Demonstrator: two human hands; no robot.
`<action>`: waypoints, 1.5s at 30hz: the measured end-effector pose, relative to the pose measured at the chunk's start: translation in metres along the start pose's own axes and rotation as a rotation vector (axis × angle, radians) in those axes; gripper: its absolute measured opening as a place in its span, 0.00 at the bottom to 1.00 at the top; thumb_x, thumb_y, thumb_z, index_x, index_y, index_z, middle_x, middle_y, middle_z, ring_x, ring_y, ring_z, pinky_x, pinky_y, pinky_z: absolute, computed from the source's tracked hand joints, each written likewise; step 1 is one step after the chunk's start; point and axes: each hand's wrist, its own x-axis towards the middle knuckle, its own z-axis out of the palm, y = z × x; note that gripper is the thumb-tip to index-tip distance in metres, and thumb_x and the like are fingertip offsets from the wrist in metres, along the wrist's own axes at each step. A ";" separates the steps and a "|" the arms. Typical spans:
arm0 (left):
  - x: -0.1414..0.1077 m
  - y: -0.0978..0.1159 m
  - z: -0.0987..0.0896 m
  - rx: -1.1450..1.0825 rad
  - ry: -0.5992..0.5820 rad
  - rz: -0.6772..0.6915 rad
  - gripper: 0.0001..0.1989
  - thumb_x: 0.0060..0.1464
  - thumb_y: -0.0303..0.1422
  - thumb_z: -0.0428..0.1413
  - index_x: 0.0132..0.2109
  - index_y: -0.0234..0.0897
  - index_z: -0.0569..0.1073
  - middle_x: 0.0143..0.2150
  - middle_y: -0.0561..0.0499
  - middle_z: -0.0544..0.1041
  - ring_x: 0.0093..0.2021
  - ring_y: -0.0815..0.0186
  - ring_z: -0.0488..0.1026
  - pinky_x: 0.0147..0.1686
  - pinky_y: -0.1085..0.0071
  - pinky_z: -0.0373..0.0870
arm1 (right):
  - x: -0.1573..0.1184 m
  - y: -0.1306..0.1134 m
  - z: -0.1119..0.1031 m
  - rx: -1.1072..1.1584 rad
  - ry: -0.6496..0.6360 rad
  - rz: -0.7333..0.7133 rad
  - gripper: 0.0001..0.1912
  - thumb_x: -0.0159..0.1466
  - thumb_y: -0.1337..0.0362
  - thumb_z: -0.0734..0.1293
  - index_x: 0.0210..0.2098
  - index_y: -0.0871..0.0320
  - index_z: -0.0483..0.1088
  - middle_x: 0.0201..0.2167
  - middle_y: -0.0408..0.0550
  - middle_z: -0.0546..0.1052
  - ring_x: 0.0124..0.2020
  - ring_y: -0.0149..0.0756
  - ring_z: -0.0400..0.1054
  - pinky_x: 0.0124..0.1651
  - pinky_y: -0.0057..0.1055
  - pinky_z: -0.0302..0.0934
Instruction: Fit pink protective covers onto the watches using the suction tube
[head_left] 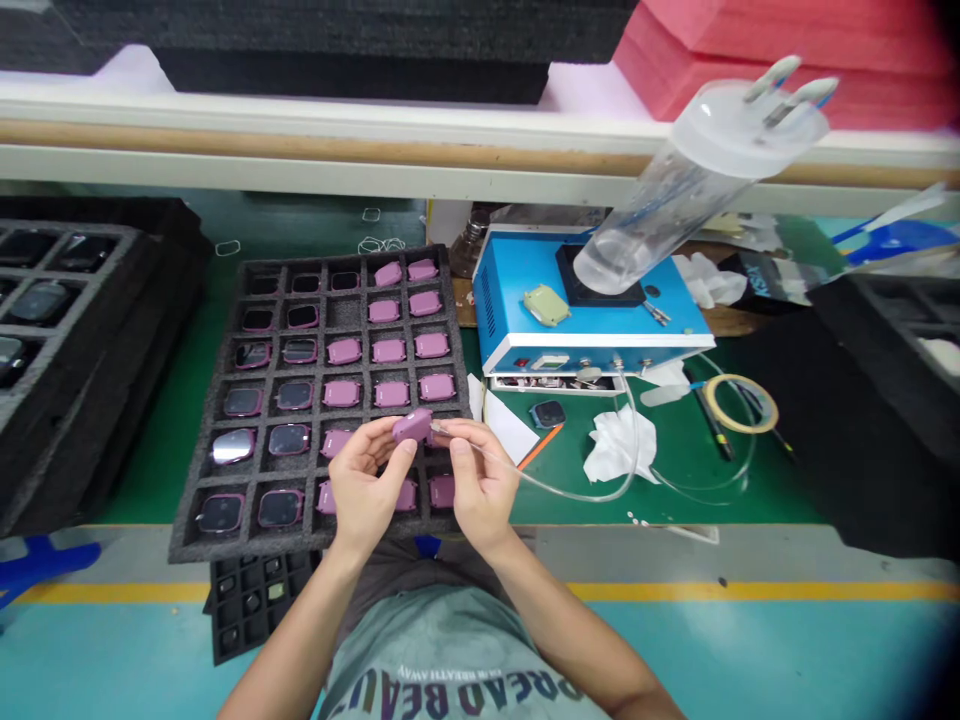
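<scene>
Shirt [450, 640], hands [367, 495], purple case [412, 427] near tray edge [457, 365]

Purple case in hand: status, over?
Left hand holding purple case above foam tray. Right hand holding clear tube, tip beside case, contact unclear. No obstruction visible between them.

I count two hands, my left hand [366, 492] and my right hand [484, 495]; one purple casing [413, 426] held; ten more purple casings [391, 393] fully visible in the tray's [251, 547] upper four rows; ten dark-faced watches [289, 438] in its two left columns beneath the top row; one blue machine [514, 275]; one clear cylinder [646, 208]; one yellow-green casing [547, 305] on the machine
</scene>
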 end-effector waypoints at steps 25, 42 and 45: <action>0.219 0.035 -0.031 1.364 -0.134 0.393 0.20 0.66 0.33 0.50 0.58 0.31 0.79 0.59 0.35 0.79 0.62 0.45 0.70 0.61 0.52 0.67 | -0.006 -0.002 -0.002 0.077 -0.031 0.050 0.09 0.72 0.61 0.67 0.44 0.56 0.79 0.44 0.50 0.82 0.43 0.37 0.81 0.47 0.36 0.81; 0.184 0.062 -0.031 0.805 -0.250 0.340 0.19 0.63 0.29 0.54 0.58 0.30 0.78 0.49 0.40 0.84 0.48 0.58 0.81 0.52 0.66 0.75 | -0.007 -0.002 -0.001 0.072 -0.013 0.066 0.09 0.72 0.59 0.67 0.44 0.55 0.80 0.42 0.49 0.83 0.41 0.35 0.82 0.46 0.34 0.80; 0.118 0.055 -0.039 0.313 -0.205 0.201 0.22 0.58 0.32 0.62 0.58 0.31 0.78 0.40 0.45 0.84 0.39 0.61 0.81 0.43 0.66 0.79 | -0.007 -0.003 -0.001 0.089 0.001 0.064 0.09 0.73 0.60 0.67 0.44 0.55 0.79 0.42 0.49 0.83 0.41 0.36 0.82 0.46 0.34 0.80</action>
